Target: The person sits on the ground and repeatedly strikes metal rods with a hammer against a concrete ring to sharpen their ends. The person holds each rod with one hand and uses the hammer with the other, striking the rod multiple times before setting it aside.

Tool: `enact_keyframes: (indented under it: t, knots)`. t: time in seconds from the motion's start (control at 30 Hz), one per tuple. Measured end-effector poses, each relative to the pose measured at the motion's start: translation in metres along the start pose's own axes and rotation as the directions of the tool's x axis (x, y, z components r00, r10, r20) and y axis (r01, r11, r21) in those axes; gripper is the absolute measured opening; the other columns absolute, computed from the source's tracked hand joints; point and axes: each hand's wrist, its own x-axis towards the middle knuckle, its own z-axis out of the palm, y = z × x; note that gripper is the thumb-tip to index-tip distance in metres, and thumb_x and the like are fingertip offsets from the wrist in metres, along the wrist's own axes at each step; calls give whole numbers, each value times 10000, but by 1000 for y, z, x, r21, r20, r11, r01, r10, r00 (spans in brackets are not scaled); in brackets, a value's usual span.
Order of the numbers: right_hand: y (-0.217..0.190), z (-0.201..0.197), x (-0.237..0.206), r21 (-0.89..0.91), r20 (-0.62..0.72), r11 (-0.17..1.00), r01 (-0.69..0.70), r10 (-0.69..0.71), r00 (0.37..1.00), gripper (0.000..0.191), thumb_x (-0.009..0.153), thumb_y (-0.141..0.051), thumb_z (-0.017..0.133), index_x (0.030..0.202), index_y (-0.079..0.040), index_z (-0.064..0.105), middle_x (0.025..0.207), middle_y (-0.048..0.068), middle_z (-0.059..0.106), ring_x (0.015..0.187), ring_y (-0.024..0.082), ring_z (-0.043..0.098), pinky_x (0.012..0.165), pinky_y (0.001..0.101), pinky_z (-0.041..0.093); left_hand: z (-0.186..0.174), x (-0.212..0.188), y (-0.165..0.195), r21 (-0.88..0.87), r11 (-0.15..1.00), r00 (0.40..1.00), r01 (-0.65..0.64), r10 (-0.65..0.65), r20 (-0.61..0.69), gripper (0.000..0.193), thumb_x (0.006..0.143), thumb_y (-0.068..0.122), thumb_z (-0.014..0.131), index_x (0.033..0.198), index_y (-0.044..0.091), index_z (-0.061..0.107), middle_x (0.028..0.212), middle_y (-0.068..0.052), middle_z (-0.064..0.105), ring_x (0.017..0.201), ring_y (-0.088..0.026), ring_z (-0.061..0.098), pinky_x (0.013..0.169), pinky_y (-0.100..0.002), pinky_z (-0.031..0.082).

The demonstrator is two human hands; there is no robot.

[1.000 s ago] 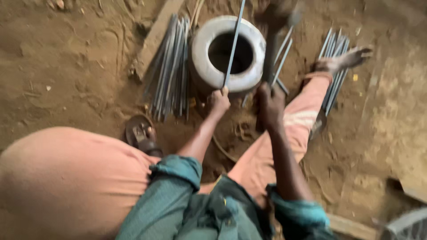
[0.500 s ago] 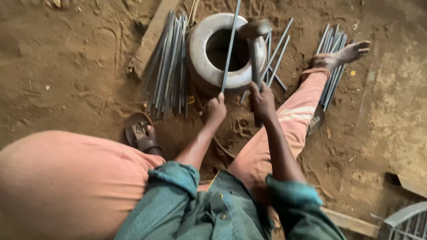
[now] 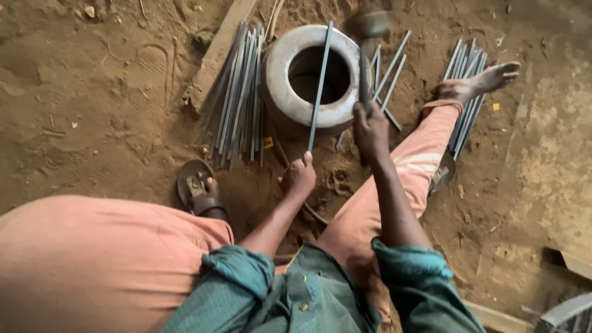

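Observation:
My left hand grips the near end of a thin grey metal rod that lies across the top of a thick grey metal ring set in the dirt. My right hand holds the handle of a hammer, whose blurred head is raised above the ring's far right rim. The hammer's handle runs down from the head to my fist.
A pile of several grey rods lies left of the ring, a few rods to its right, and another bundle under my outstretched bare foot. My other foot wears a sandal. Dirt floor all around.
The hammer came down onto the ring's rim half a second ago and is now lifted again; my left hand still holds the rod across the ring.

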Motion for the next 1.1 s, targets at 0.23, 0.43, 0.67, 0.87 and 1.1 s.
enact_keyframes:
  t: [0.23, 0.43, 0.67, 0.87, 1.1]
  knots:
    - [-8, -20, -26, 162, -84, 984, -73, 87, 993, 366, 1042, -391, 590, 1064, -28, 633, 665, 24, 580, 523, 116, 552, 448, 309, 452, 11, 22, -12, -452, 889, 991, 73, -15, 130, 686, 1039, 631, 411, 737, 46, 603, 507, -63, 621, 518, -252, 673, 559, -411, 524]
    - [23, 4, -85, 216, 62, 914, -344, 339, 939, 374, 1078, -372, 585, 1026, -6, 530, 641, 21, 475, 484, 132, 455, 417, 332, 376, 2, 10, -14, -877, 441, 888, 194, 302, 348, 590, 1067, 551, 456, 711, 89, 545, 623, -72, 626, 621, -211, 615, 643, -352, 499]
    - [60, 36, -106, 262, 25, 912, -316, 321, 947, 282, 1047, -334, 587, 1028, -53, 590, 661, 16, 573, 505, 119, 523, 438, 308, 417, -53, -15, 25, -800, -27, 684, 599, 537, 494, 509, 1128, 486, 386, 787, 124, 494, 678, -53, 552, 832, -266, 649, 831, -399, 538]
    - [64, 39, -107, 326, 70, 886, -329, 325, 943, 291, 1043, -334, 585, 1051, -43, 600, 711, 19, 603, 517, 124, 531, 443, 319, 433, -80, -42, 52, -769, -20, 627, 639, 592, 506, 529, 1121, 520, 375, 864, 106, 580, 771, -88, 648, 825, -272, 637, 783, -443, 519]
    - [77, 44, -104, 314, 99, 884, -347, 333, 938, 206, 1023, -240, 516, 1084, -54, 580, 663, 52, 573, 506, 140, 543, 435, 327, 449, -116, -57, 90, -787, 45, 589, 615, 637, 497, 545, 1095, 529, 383, 928, 80, 643, 896, -141, 739, 875, -283, 710, 796, -441, 533]
